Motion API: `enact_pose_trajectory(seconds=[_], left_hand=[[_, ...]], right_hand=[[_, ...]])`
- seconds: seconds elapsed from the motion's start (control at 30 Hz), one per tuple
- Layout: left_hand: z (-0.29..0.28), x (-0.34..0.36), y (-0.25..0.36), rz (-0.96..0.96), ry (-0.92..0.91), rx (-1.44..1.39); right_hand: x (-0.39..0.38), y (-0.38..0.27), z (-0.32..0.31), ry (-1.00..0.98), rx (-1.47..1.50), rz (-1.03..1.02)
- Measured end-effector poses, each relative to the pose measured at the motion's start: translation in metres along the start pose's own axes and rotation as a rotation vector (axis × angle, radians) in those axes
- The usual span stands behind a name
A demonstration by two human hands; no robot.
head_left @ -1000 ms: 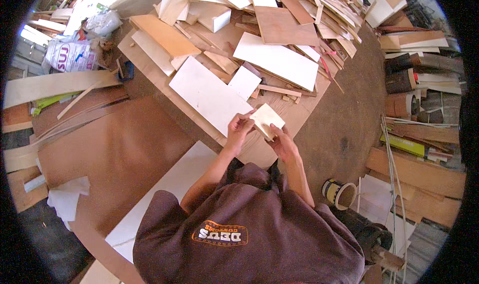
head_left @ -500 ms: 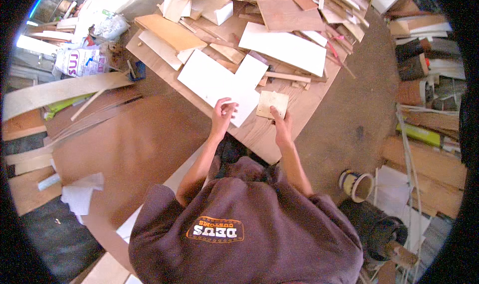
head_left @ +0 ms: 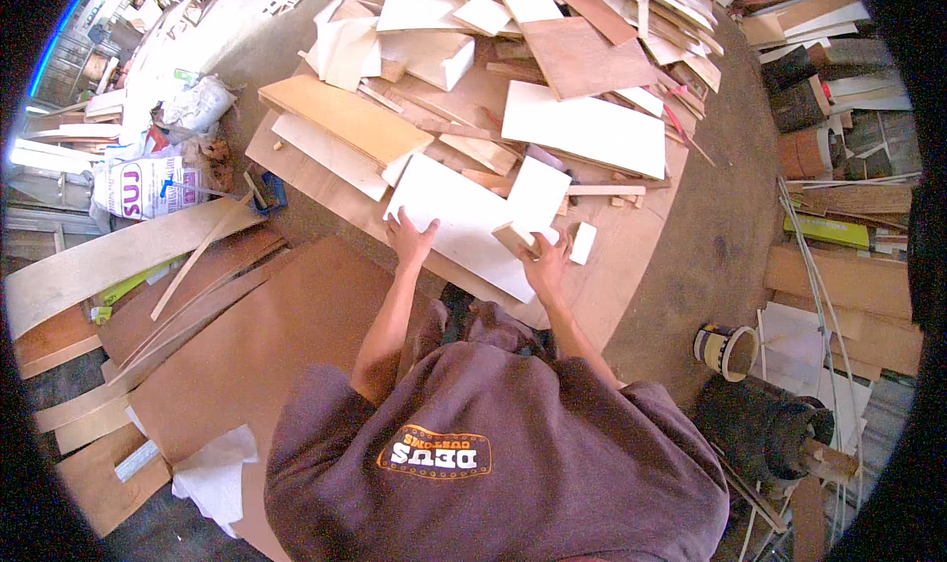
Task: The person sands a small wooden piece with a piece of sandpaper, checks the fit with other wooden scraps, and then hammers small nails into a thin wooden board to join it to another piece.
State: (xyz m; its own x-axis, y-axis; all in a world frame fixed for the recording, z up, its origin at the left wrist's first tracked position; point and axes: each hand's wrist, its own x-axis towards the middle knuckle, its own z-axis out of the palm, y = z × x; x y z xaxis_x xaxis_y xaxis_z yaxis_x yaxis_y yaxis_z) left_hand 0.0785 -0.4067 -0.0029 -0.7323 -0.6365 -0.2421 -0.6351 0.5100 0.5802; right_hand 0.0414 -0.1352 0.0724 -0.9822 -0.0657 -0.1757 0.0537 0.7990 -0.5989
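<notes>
My left hand [head_left: 410,238] rests at the left edge of a large white board [head_left: 456,217], its fingers spread. A small pale wooden block [head_left: 510,236] is in my right hand [head_left: 548,266], tilted over the board's right part. Just beyond it, a smaller white rectangular piece [head_left: 541,189] lies against the board. To the right of my right hand is a small white block [head_left: 584,243]. All of these are on the near part of a plywood-topped table [head_left: 617,266]. My right fingers partly cover the wooden block.
Offcuts crowd the table's far side, among them a yellowish plank [head_left: 340,118], a white panel [head_left: 582,128] and a brown board [head_left: 590,57]. A brown sheet [head_left: 266,335] lies to my left. At right stand a bucket [head_left: 728,352] and stacked boards [head_left: 848,266].
My left hand has moved left onto the white board's edge. The wooden block in my right hand has turned from flat to tilted. The small white block now shows beside that hand.
</notes>
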Motion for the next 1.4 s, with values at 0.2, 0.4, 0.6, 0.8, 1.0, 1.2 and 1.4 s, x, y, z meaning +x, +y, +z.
enact_pose_trajectory(seconds=[0.2,0.4,0.6,0.8,1.0,1.2,1.4], left_hand=[[-0.023,0.035,-0.001,0.010,-0.048,0.083],[-0.047,0.050,0.008,0.027,-0.165,-0.132],[-0.111,0.045,0.008,0.125,-0.315,-0.672],[-0.149,0.012,0.123,0.345,-0.477,-0.754],[-0.150,-0.034,0.222,0.518,-0.731,-0.956],[-0.099,-0.086,0.274,0.971,-0.738,-1.016],[-0.039,-0.138,0.310,1.177,-0.445,-0.936]], right_hand=[[0.024,-0.072,0.042,-0.105,-0.055,-0.188],[0.049,-0.078,0.071,-0.143,0.045,-0.231],[0.047,-0.106,0.027,-0.178,0.303,-0.305],[0.021,-0.130,-0.086,-0.071,0.340,-0.236],[-0.014,-0.115,-0.155,0.136,0.401,-0.063],[-0.051,-0.058,-0.206,0.246,0.498,-0.019],[-0.068,-0.002,-0.239,0.252,0.803,-0.050]])
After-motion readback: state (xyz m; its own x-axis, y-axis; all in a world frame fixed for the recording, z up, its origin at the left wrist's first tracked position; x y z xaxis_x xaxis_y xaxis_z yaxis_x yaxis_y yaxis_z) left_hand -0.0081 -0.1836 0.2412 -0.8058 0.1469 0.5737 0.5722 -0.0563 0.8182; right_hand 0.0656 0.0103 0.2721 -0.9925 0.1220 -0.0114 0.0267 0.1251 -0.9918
